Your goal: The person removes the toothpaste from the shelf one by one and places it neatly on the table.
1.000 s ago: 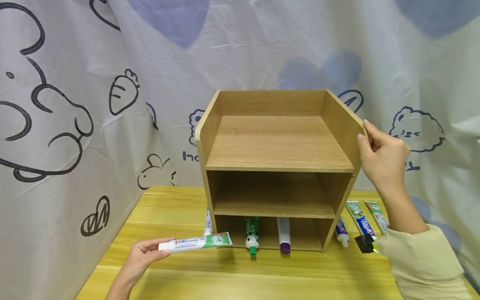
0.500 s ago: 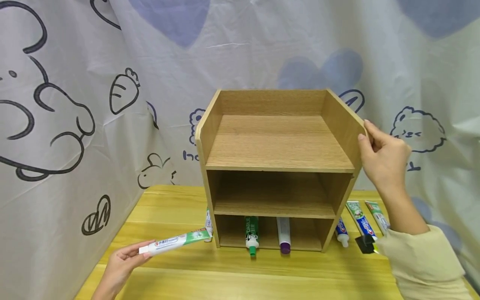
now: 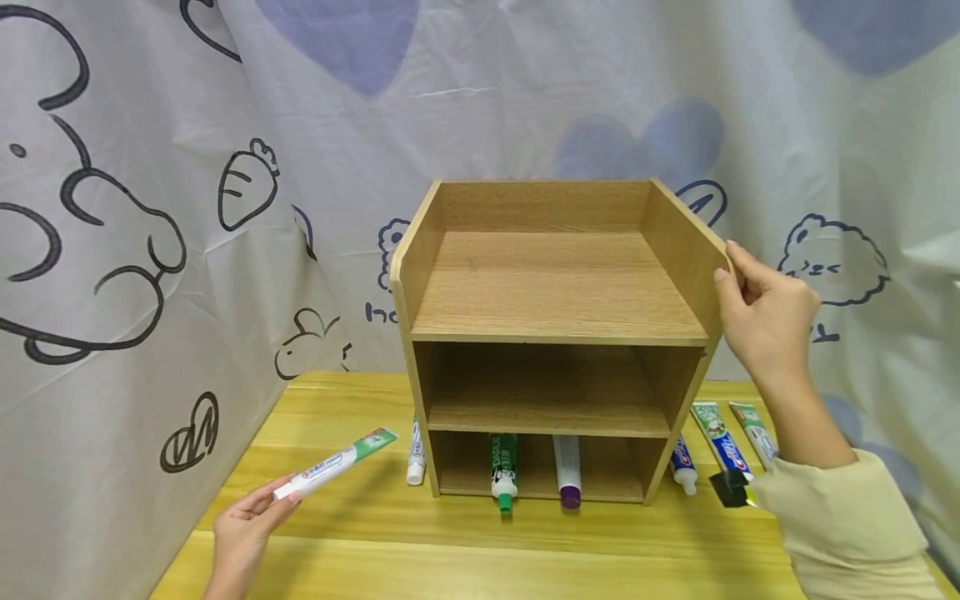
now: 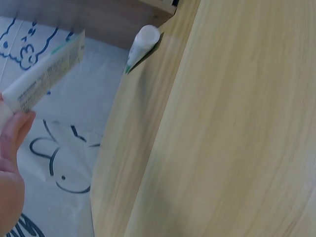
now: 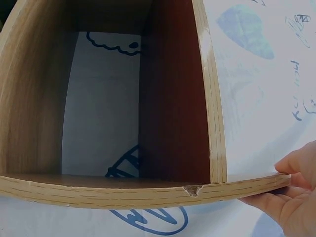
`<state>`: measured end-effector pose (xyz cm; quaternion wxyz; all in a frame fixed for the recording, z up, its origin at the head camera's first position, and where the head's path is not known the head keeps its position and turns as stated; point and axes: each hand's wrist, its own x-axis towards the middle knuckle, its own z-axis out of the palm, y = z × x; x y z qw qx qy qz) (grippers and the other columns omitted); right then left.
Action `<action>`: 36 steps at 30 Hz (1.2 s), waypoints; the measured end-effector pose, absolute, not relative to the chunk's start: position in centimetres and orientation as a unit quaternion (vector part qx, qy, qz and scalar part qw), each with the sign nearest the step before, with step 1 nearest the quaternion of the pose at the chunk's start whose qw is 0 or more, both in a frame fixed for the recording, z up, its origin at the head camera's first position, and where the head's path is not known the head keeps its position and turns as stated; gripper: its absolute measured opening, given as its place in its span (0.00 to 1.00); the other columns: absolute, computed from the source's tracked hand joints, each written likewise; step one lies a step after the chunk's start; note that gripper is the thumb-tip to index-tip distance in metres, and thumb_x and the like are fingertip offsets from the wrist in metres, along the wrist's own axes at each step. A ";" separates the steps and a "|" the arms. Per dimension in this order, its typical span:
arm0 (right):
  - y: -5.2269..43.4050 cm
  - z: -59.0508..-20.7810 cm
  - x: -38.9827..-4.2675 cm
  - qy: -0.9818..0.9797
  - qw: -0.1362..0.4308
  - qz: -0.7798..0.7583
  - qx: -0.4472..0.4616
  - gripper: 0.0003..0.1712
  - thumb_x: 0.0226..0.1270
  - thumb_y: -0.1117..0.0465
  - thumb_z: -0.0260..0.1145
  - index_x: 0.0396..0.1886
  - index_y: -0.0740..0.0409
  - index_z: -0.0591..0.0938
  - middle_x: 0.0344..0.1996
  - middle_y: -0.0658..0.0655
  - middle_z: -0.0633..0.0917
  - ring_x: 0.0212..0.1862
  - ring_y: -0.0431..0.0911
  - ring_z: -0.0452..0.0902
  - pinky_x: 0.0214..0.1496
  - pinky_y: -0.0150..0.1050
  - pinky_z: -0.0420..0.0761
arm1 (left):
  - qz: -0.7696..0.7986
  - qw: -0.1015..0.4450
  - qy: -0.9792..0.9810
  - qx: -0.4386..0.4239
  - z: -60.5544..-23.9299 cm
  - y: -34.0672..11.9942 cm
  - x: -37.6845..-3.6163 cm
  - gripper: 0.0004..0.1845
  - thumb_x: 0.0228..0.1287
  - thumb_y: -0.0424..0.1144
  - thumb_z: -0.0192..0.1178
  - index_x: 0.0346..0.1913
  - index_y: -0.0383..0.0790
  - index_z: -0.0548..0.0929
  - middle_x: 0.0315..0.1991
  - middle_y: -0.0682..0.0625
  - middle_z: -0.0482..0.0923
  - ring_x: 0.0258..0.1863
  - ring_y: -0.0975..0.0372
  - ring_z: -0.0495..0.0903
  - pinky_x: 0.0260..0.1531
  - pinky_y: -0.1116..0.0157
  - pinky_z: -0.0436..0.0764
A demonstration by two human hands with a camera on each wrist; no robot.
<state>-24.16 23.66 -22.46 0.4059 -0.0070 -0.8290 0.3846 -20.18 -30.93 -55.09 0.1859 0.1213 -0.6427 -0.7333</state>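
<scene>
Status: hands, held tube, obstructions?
Left hand pinching white-green toothpaste tube above table. Right hand gripping wooden shelf. Another tube beside shelf's left side, possibly in way.

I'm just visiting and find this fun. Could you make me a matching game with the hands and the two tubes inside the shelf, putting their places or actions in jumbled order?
Things:
1. Left hand
2. Right hand
3. Dark-green plastic toothpaste tube with a green cap
4. Pale plastic toothpaste tube with a purple cap

Places or actions:
A. In the bottom compartment, on the right
B. Grips a side panel of the three-level wooden shelf
C. In the bottom compartment, on the left
D. Holds a white-and-green toothpaste tube

Pairs: 1-D, 2-B, 3-C, 4-A
</scene>
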 end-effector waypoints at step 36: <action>23.6 -22.5 -24.0 -0.830 0.413 0.376 -0.004 0.19 0.64 0.65 0.58 0.55 0.60 0.77 0.48 0.67 0.80 0.31 0.21 0.75 0.27 0.07 0.64 | -0.682 0.284 -0.621 0.262 -51.2 -21.5 -24.9 0.16 0.46 0.25 0.65 0.43 0.30 0.84 0.37 0.37 0.84 0.22 0.79 0.78 0.25 0.78 0.80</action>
